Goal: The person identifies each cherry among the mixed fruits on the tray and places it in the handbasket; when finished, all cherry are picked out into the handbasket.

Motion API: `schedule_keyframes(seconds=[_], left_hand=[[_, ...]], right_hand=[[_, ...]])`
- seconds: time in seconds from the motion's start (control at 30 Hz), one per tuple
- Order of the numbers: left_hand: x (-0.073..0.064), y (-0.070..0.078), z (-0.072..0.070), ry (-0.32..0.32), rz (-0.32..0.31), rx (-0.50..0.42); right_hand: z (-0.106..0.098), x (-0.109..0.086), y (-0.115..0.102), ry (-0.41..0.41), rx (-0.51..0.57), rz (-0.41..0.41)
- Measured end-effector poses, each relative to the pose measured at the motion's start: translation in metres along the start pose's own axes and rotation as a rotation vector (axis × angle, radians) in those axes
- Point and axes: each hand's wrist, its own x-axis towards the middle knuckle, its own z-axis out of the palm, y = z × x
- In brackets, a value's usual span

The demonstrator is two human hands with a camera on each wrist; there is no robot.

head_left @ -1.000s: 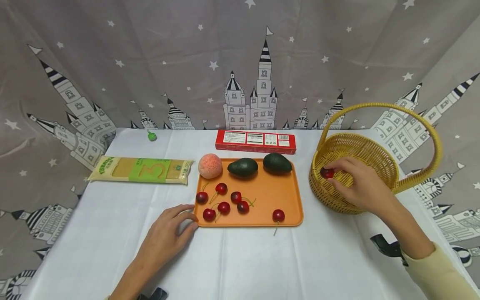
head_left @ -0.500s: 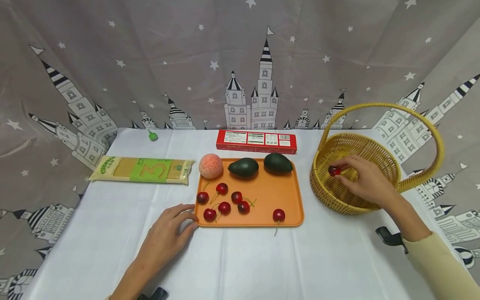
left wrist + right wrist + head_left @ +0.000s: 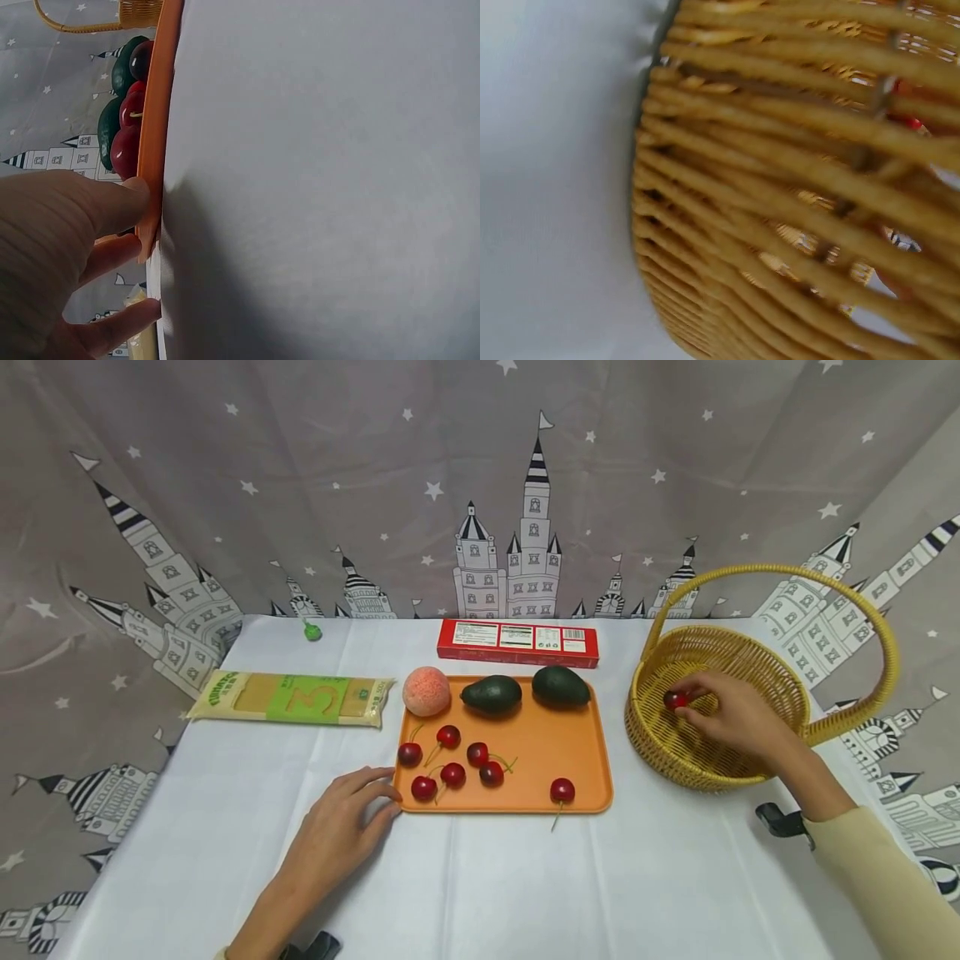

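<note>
Inside the yellow wicker basket [image 3: 645, 752] my right hand [image 3: 731, 714] pinches a dark red cherry [image 3: 675, 700] between thumb and fingers, above the basket's floor. The right wrist view is mostly filled by the basket's woven side [image 3: 727, 225], with a bit of red showing through. My left hand [image 3: 341, 827] rests at the near left corner of the orange tray [image 3: 540, 735]. The left wrist view shows its thumb [image 3: 124, 202] touching the tray's rim, with relaxed fingers beside it. Several cherries [image 3: 453, 776] lie on the tray's left; one cherry [image 3: 562, 791] lies at its front right.
A peach [image 3: 427, 691] and two avocados, one left [image 3: 491, 694] and one right [image 3: 561, 686], line the tray's back. Behind it lies a red box [image 3: 517, 644]. A noodle packet [image 3: 292, 697] lies left, near a small green item [image 3: 312, 631]. The basket's handle [image 3: 862, 602] arches up.
My right hand, with the cherry, has shifted slightly to the right inside the basket, away from its left rim. The left hand has stayed at the tray corner.
</note>
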Motion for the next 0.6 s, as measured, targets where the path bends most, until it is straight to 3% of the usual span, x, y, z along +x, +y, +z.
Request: schedule_keyframes(seconds=[0.6], left_hand=[[-0.001,0.000,0.001,0.011,-0.010,-0.004]], right_hand=[[0.007,0.013,0.009,-0.122,0.012,0.050]])
